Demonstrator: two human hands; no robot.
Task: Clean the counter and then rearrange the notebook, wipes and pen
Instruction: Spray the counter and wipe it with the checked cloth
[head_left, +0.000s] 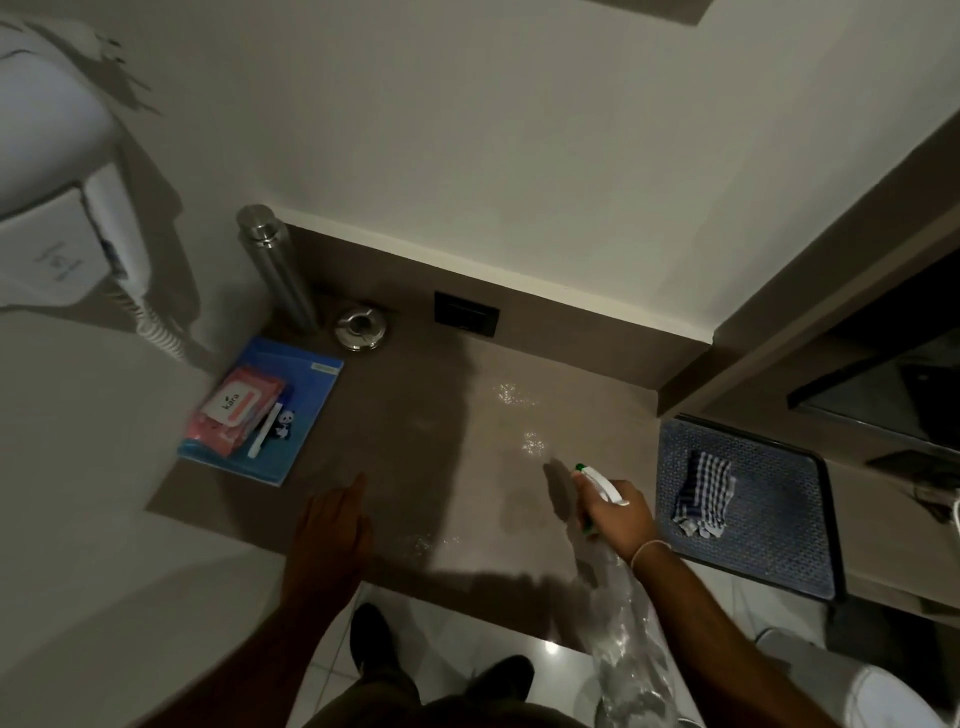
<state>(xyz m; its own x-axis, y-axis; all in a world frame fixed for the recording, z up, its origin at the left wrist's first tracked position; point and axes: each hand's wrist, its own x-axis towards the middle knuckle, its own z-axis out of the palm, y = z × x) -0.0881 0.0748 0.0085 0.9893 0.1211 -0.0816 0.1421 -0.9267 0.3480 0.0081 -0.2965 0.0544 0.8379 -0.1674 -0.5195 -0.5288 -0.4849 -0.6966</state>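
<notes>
A blue notebook (301, 415) lies at the left end of the brown counter (415, 405). On it sit a pink pack of wipes (236, 410) and a white pen (265, 431). My right hand (621, 512) grips a clear spray bottle (618, 597) by its white and green trigger head, nozzle aimed at the counter. Wet droplets (524, 421) glisten on the counter just beyond the nozzle. My left hand (332, 540) hovers over the counter's front edge with its fingers straight, holding nothing.
A checked cloth (704, 493) lies on a dark perforated tray (779, 545) to the right. A steel cylinder (275, 265) and a steel ashtray (361, 327) stand at the back left, a black socket (466, 314) behind. A wall hair dryer (67, 208) hangs at left.
</notes>
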